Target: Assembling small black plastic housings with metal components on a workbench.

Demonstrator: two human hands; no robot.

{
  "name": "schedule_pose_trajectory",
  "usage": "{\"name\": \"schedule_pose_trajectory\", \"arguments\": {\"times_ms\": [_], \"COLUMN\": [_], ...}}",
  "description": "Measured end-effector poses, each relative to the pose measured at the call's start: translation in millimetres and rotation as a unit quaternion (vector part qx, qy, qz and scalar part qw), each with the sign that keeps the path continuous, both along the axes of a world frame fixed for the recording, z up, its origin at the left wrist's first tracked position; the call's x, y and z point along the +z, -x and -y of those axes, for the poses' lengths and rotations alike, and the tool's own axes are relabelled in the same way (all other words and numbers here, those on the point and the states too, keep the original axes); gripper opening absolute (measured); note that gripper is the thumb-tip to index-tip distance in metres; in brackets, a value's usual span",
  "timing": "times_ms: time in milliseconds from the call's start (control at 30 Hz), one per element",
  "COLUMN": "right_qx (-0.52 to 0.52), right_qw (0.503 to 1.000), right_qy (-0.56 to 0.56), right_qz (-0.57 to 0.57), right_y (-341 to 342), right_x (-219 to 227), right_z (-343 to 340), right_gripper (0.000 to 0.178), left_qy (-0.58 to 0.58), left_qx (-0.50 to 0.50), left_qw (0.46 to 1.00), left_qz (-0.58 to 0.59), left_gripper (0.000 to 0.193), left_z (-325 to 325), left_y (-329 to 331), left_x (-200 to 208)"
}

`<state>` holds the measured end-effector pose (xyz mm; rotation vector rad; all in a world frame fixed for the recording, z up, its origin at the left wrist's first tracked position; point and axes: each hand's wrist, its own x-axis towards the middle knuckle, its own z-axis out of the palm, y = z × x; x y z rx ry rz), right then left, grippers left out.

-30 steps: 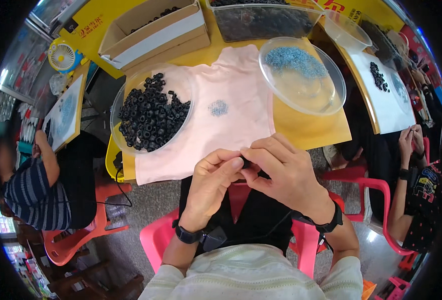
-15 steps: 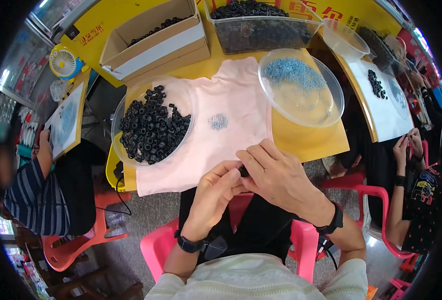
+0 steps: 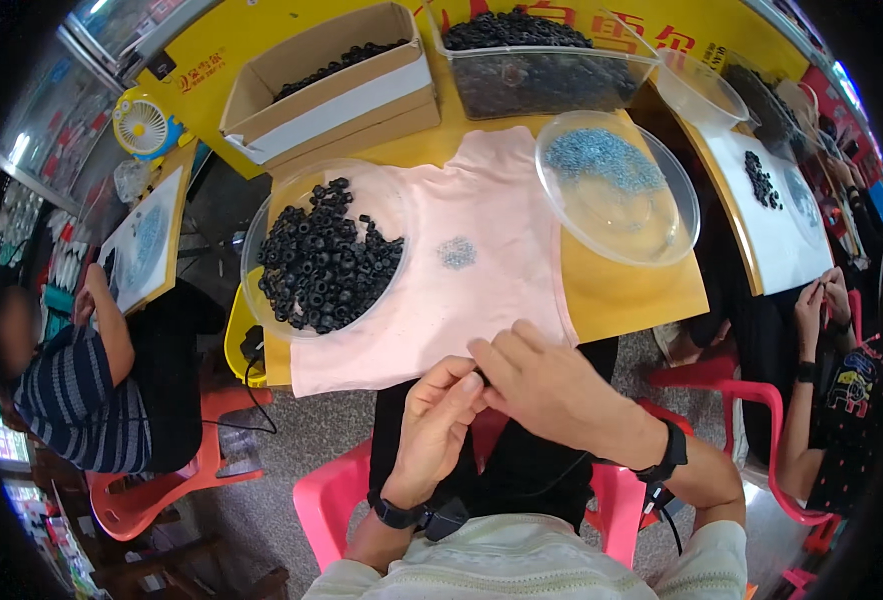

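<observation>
My left hand is closed in a pinch at the table's near edge, holding a small black ring-like part between thumb and fingers. Meeting it from the right, my right hand has its fingers bent over the same part and hides most of it. Whether those fingers grip something small of their own cannot be seen. Beyond my hands lies a pale pink cloth with a small patch of bluish clear beads. To its left is a clear round tray of black parts; to its right, another clear tray holds blue beads.
A cardboard box and a clear bin, both with black parts, stand at the yellow table's back. An empty-looking clear tub is at right. People sit at side tables, left and right. Pink chair arms flank me.
The view has shifted slightly, so the table sits a little further right and lower. My right fingers have lifted and straightened a little over the black part; my left still pinches it.
</observation>
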<state>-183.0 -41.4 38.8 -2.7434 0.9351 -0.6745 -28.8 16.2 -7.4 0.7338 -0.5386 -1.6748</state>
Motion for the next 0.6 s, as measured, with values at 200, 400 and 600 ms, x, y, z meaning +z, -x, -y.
{"name": "schedule_pose_trajectory", "arguments": {"times_ms": [200, 400, 600], "right_qx": [-0.017, -0.231, -0.188], "right_qw": [0.997, 0.969, 0.865], "right_qy": [0.079, 0.005, 0.379], "right_qz": [0.005, 0.088, -0.270], "right_y": [1, 23, 116], "right_x": [57, 102, 39], "right_z": [62, 202, 342], "right_gripper": [0.016, 0.046, 0.039], "left_qy": [0.109, 0.092, 0.221], "left_qx": [0.044, 0.223, 0.082], "left_qw": [0.981, 0.857, 0.609], "left_qz": [0.155, 0.455, 0.757], "left_gripper": [0.039, 0.023, 0.040], "left_z": [41, 66, 91], "left_y": [-34, -106, -108], "left_x": [28, 48, 55]}}
